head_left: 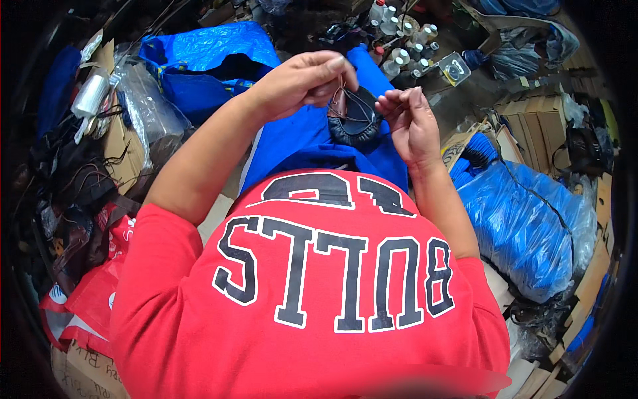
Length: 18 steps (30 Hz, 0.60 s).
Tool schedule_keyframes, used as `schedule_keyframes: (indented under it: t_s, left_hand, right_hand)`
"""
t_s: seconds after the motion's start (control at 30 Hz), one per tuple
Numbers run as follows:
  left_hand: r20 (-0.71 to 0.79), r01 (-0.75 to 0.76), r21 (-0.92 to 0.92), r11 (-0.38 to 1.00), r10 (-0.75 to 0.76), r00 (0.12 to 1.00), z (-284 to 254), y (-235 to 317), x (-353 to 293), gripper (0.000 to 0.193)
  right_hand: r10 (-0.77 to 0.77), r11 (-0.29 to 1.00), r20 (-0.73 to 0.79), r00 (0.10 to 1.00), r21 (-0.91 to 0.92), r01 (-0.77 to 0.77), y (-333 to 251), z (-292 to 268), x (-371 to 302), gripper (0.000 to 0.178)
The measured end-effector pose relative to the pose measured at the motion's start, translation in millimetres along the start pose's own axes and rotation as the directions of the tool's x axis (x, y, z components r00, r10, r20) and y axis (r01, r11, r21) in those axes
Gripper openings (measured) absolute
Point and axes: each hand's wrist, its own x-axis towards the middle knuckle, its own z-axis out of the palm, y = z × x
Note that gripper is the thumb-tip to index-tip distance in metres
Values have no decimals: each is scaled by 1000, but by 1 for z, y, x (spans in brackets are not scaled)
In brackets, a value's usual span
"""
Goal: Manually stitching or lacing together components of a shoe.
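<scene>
Shirt: red (319, 226), dark lettering edged in white, nearest of all.
Trousers: blue (289, 143), knees drawn up beneath the hands.
Dark gathered piece: rounded, puckered along its rim (362, 130), resting on the lap between the thighs; thin cords (359, 105) cross its top.
Left hand: raised (312, 76) at the piece's upper left, fingers curled; I can't tell whether they grip a cord.
Right hand: up (413, 126) just right of the piece, fingers bent toward the thumb; from here I can't make out whether anything is pinched there.
Left side: red packaging (100, 286) in a heap.
Right side: a blue bundle (518, 219) in clear plastic, stacked cardboard (531, 123) beyond.
Farther off: a shiny blue bag (212, 50) and clustered bottles (402, 56).
</scene>
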Motion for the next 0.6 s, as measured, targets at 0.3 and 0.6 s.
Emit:
schedule_keyframes:
  t_s: [0.3, 0.6]
  left_hand:
    - [-190, 198, 980, -6, 266, 945, -70, 28, -98, 23]
    - [-155, 316, 897, -308, 451, 879, -132, 43, -122, 15]
  right_hand:
    - [74, 981, 74, 995, 175, -86, -54, -49, -20, 28]
    - [166, -84, -46, 985, -996, -32, -78, -54, -48, 21]
